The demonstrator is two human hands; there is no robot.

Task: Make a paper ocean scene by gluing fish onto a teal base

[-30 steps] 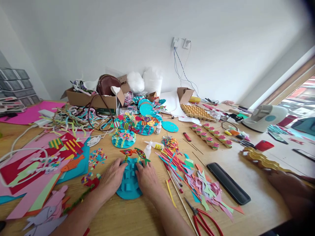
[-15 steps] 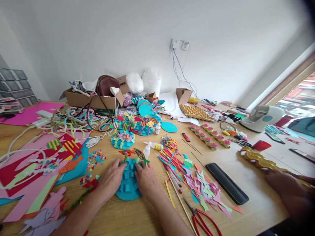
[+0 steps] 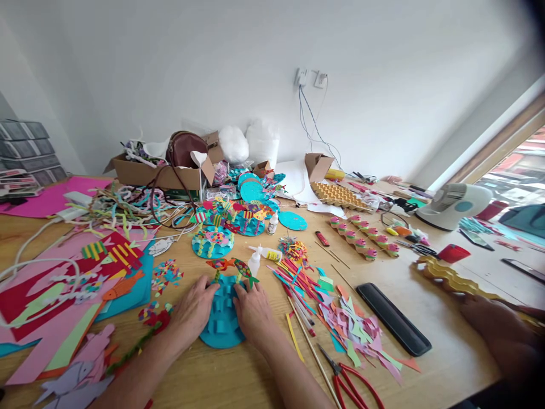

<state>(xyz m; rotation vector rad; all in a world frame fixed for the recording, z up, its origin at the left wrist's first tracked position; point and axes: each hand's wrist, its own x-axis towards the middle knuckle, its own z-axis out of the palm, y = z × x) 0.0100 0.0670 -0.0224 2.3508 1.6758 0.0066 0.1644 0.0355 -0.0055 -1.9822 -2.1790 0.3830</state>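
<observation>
A round blue paper craft base with curled paper strips lies on the table before me. My left hand grips its left side, the fingertips bent onto the strips. On the opposite side, my right hand holds it the same way. Two patterned paper fish, a red one and a green and red one, stand on twisted supports at its far end. Just beyond is an upright white glue bottle, with a yellow-labelled glue bottle lying behind it. A finished-looking fish craft sits farther back.
Red-handled pliers, paper scraps and a black tray lie right. Cut paper sheets cover the left. Another person's hand touches a yellow egg-carton strip at far right. A cardboard box stands behind.
</observation>
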